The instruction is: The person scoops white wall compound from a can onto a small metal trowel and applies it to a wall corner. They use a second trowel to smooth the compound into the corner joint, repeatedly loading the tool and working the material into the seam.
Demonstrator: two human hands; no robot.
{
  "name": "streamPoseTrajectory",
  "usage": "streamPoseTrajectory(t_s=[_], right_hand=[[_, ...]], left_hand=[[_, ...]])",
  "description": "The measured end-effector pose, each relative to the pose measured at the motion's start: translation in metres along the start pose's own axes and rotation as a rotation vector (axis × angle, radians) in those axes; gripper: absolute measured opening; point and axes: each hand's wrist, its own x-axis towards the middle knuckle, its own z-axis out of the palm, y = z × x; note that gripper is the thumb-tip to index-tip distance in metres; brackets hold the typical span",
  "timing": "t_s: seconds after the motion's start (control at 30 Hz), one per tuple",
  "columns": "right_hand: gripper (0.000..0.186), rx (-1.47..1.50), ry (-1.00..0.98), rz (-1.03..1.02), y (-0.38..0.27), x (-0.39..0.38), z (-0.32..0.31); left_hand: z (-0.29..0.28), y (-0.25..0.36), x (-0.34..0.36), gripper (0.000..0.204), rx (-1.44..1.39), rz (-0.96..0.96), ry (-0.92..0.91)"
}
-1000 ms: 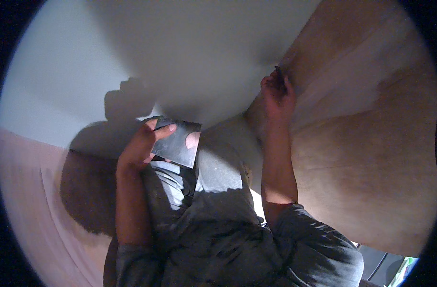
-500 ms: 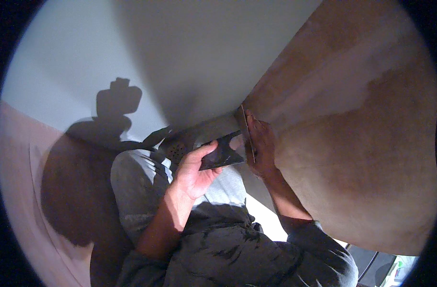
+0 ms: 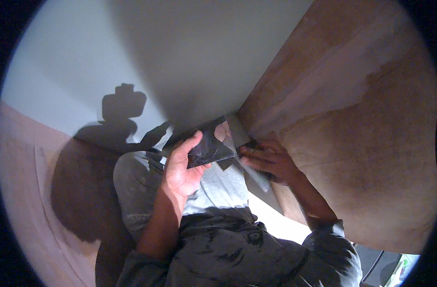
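My left hand (image 3: 182, 174) grips a square, dark metal plate (image 3: 211, 146) by its left side, thumb over the top, with a pinkish patch at its upper right corner. Just to the right, my right hand (image 3: 271, 160) is closed on a flat metal trowel (image 3: 254, 174), its blade blurred and angled down beside the plate. Both tools are very close together; whether they touch I cannot tell. My lap in pale grey trousers (image 3: 218, 191) lies beneath them.
A white surface (image 3: 189, 52) spans the top and meets a brownish plastered wall (image 3: 362, 143) on the right. Pink plaster (image 3: 27, 177) curves along the left, under my shadow. A dark object with a green-and-white item (image 3: 402, 268) shows at the lower right.
My right hand has come down from the upper wall corner beside the plate and now tilts the trowel lower. My left hand moved rightward, then slightly back left and up, still holding the plate.
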Motion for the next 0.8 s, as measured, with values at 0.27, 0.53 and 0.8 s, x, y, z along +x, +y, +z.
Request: streamPoseTrajectory(t_s=[0.27, 0.53, 0.8], right_hand=[[0.063, -0.493, -0.055, 0.235, -0.020, 0.029, -0.012], [0.059, -0.531, -0.037, 0.221, -0.029, 0.043, -0.004], [0.062, -0.496, -0.155, 0.330, -0.018, 0.036, -0.001]], left_hand=[[0.017, -0.003, -0.010, 0.033, 1.075, 0.773, 0.140], [0.027, -0.012, -0.016, 0.033, 1.035, 0.757, 0.175], [0.028, -0.013, -0.021, 0.033, 1.065, 0.847, 0.249]])
